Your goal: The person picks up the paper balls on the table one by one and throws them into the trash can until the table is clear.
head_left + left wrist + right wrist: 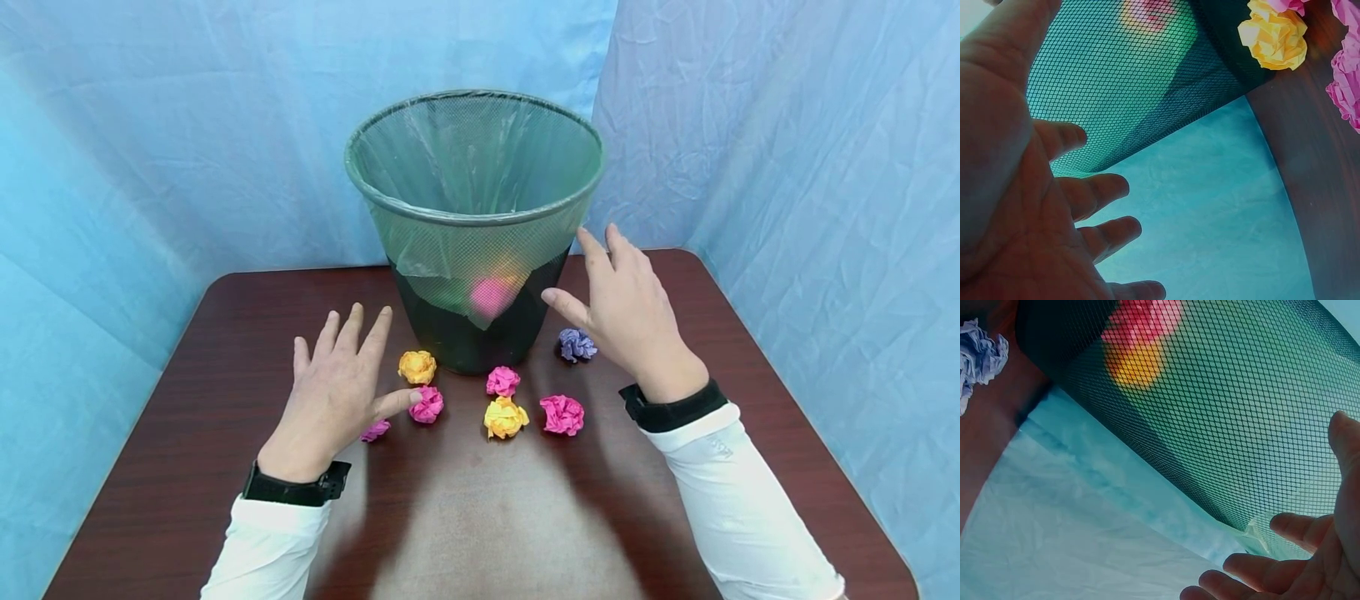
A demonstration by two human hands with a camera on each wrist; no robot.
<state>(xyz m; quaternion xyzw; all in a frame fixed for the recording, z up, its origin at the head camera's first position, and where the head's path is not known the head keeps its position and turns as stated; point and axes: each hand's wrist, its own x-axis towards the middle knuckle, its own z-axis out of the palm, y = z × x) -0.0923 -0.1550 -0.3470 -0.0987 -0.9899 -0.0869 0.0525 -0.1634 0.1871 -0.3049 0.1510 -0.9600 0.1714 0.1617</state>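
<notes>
A green mesh wastebasket (pixel 474 217) with a thin clear liner stands at the back of the table. Through its wall show a pink crumpled paper ball (pixel 492 296) and some yellow paper. To its front left, my left hand (pixel 330 400) hovers with fingers spread, its thumb tip overlapping a pink paper ball (pixel 427 406). My right hand (pixel 630 312) is held beside the basket's right wall, fingers spread and holding nothing. Below that hand lies a purple paper ball (pixel 577 344). In the left wrist view, the left palm (pixel 1016 206) faces the mesh with nothing in it.
In front of the basket lie an orange-yellow ball (pixel 417 367), a yellow ball (pixel 506 417) and several pink ones, including one (pixel 562 415) at the right. The dark wooden table (pixel 480 525) has rounded back corners. Blue cloth (pixel 187 125) hangs around it.
</notes>
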